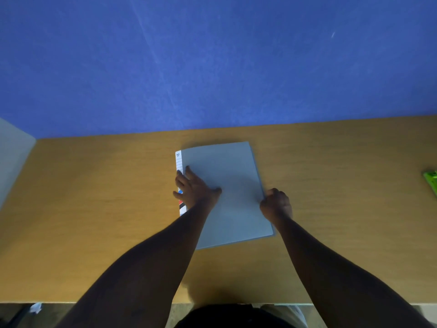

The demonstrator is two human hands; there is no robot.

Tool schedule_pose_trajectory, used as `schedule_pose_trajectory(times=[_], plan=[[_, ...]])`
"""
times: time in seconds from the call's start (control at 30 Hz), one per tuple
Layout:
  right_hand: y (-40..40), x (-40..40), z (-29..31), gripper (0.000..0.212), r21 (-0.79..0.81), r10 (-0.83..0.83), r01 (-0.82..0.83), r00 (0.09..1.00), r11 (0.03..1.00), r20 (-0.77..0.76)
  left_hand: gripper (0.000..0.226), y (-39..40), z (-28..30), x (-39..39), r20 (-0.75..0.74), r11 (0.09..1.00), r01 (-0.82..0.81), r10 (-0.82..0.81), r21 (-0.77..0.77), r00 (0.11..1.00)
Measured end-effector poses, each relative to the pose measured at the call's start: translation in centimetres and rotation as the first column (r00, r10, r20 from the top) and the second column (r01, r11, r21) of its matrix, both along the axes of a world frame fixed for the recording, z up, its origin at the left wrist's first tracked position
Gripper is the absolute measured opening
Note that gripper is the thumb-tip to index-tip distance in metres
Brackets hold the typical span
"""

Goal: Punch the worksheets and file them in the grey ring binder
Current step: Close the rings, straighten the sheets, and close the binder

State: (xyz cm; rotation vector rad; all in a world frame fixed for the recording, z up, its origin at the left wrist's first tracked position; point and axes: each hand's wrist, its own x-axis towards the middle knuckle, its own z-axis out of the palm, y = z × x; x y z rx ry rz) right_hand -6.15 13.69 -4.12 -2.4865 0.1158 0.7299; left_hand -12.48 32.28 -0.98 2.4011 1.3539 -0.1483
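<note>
The grey ring binder (227, 185) lies closed and flat in the middle of the wooden table (94, 209), its white labelled spine (179, 162) on the left. My left hand (195, 188) rests flat on the cover near the spine, fingers spread. My right hand (275, 204) is curled at the binder's right edge, fingers pinching the cover edge. No worksheets or hole punch can be made out.
A green object (430, 181) sits at the table's far right edge, cut off by the frame. A pale grey panel (11, 157) stands at the far left. A blue wall (212, 62) runs behind the table. The near table edge is by my body.
</note>
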Motion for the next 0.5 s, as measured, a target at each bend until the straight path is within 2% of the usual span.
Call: schedule_pose_trajectory(times=[0.1, 0.2, 0.37, 0.5], plan=[[0.2, -0.1, -0.2, 0.042, -0.041, 0.025, -0.024, 0.999, 0.999, 0.031, 0.132, 0.8, 0.1, -0.2, 0.002, 0.975, -0.187, 0.189, -0.116, 0.982], [0.5, -0.2, -0.5, 0.041, -0.067, 0.023, -0.019, 0.998, 0.998, 0.059, 0.133, 1.4, -0.2, -0.4, -0.003, 0.928, -0.289, 0.296, -0.235, 0.955], [0.6, -0.1, -0.3, 0.040, -0.047, -0.025, 0.028, 0.997, 0.999, 0.072, 0.119, 1.6, -0.8, -0.6, 0.023, 0.902, -0.310, 0.332, -0.300, 0.943], [0.5, 0.3, -0.2, 0.043, 0.000, -0.076, 0.076, 0.997, 0.997, -0.017, 0.119, 1.6, -0.5, -0.5, 0.028, 0.917, -0.291, 0.310, -0.272, 0.950]])
